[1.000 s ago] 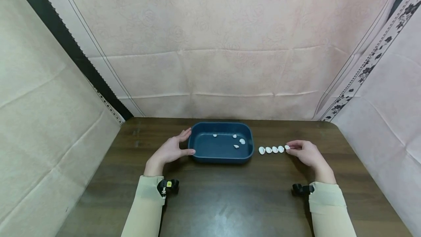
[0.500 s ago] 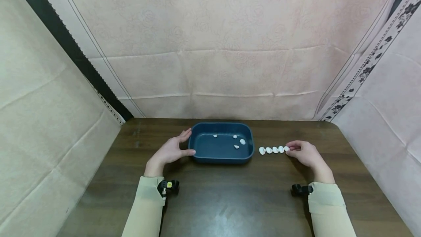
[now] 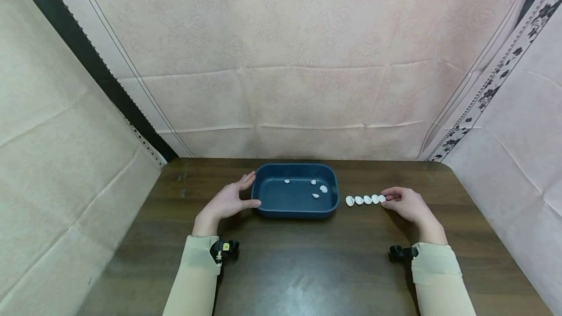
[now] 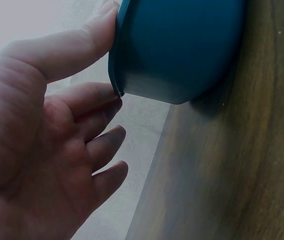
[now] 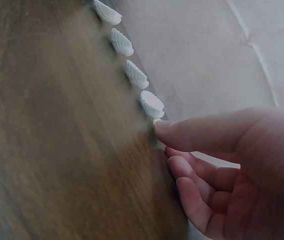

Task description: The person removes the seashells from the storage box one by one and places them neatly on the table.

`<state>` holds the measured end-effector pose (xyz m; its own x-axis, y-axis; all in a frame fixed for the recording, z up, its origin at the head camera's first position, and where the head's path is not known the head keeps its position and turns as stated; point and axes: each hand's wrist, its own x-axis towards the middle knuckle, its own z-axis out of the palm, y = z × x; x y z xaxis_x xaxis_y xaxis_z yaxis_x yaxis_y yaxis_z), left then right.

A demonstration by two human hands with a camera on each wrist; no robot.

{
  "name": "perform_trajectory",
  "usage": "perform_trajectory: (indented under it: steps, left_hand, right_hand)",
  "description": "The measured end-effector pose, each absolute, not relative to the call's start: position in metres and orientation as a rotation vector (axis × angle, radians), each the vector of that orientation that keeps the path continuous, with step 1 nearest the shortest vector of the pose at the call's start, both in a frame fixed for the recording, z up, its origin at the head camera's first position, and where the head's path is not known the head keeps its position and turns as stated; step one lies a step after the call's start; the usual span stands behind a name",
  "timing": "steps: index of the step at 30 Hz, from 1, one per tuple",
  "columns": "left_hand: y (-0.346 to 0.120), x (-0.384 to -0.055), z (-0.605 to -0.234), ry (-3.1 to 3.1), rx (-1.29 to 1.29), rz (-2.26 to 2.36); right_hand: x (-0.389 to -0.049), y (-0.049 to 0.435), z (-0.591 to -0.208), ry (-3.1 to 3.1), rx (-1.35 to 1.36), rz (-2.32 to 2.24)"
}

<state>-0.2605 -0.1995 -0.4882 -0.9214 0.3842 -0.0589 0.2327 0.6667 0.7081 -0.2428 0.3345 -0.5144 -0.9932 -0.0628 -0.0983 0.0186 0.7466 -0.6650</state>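
My right hand [image 3: 408, 204] pinches a small white seashell [image 3: 382, 198] between thumb and fingers, at the right end of a row. In the right wrist view the thumb [image 5: 192, 134] hides most of that shell, and only a sliver shows beside its ribbed neighbour [image 5: 152, 104]. My left hand [image 3: 226, 204] rests at the left end of a dark blue rectangular tray [image 3: 298, 212]. Its thumb and index finger touch the tray's rim, spread apart, while the other fingers [image 4: 107, 147] are loosely bent. Inside the tray lie several white shells, one of them [image 3: 323, 188] near its right side.
Several white shells, such as the leftmost [image 3: 349, 201], form a line on the brown wooden table [image 3: 298, 267], right of the tray. Pale patterned cloth [image 3: 298, 96] hangs behind the table, with more cloth at both sides.
My right hand has moved slightly left, bringing its seashell up close against the end of the row. The left hand and the tray stay in place.
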Motion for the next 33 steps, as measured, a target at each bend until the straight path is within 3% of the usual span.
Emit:
perform_trajectory:
  steps: [33]
  left_hand:
    - [-0.2000,-0.2623,-0.4898,2.679,0.493,1.091]
  right_hand:
    - [-0.2440,0.3359,-0.5142,2.831,-0.025,-1.056]
